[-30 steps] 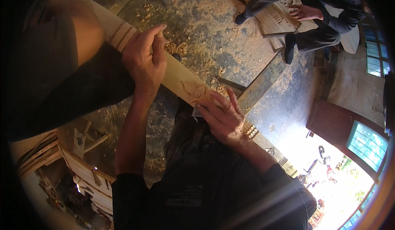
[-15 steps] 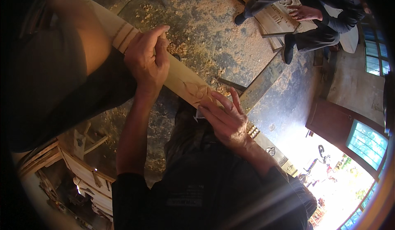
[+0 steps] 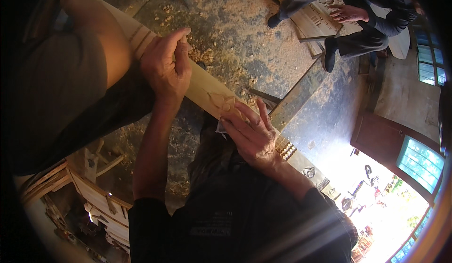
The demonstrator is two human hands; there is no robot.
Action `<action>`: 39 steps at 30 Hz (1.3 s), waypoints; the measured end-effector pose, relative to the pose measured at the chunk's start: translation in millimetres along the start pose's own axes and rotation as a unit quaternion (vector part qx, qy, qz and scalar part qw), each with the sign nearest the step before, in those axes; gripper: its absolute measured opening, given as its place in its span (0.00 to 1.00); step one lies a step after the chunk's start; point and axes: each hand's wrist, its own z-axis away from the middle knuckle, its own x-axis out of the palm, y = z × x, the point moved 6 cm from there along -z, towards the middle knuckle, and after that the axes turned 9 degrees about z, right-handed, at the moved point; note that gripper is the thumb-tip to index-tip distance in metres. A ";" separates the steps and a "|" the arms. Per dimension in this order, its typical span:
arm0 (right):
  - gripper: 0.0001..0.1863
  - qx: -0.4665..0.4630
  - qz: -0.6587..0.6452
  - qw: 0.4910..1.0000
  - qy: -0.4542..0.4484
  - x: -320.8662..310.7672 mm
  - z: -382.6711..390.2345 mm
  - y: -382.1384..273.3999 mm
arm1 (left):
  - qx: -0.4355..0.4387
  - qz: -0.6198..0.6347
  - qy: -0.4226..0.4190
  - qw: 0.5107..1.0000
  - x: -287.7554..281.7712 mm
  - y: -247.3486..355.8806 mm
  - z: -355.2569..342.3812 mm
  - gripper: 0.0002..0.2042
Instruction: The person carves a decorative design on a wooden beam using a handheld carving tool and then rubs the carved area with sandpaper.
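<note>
A long pale board [image 3: 205, 90] runs diagonally under my hands, with grooves toward its upper end and a flower-like relief [image 3: 225, 103] lower down. My left hand [image 3: 167, 67] is closed round the board above the relief, fingertips partly hidden. My right hand [image 3: 252, 136] presses on the relief with a small pale sheet [image 3: 221, 127] under its fingers, some of them raised. Beyond my right wrist, more carved wood [image 3: 288, 152] shows.
A co-worker [image 3: 353, 44] in dark clothes sits at upper right by carved panels [image 3: 308, 16]. A bare limb [image 3: 110, 58] and dark cloth lie at left. Wooden pieces [image 3: 99, 202] stack lower left. Shavings cover the floor [image 3: 226, 37]. A bright doorway [image 3: 391, 220] opens at lower right.
Both my hands moved slightly right, then back left, staying on the board. The bare limb at upper left has shifted rightward and down.
</note>
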 end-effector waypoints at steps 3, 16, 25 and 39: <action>0.24 0.023 0.036 0.999 -0.022 -7.4 16.0 3.1 | 0.012 -0.009 -0.007 1.000 0.2 -0.1 -0.5 0.11; 0.25 0.038 0.025 0.999 0.001 -6.1 -2.8 1.1 | 0.005 -0.003 -0.001 1.000 1.4 -4.9 1.9 0.11; 0.20 0.040 0.010 0.999 0.006 -7.0 -5.6 0.2 | 0.012 0.008 0.004 1.000 -0.4 -4.8 1.7 0.11; 0.20 0.045 0.022 0.999 -0.005 -9.2 13.1 8.2 | -0.013 -0.005 -0.015 1.000 1.2 -1.1 1.0 0.12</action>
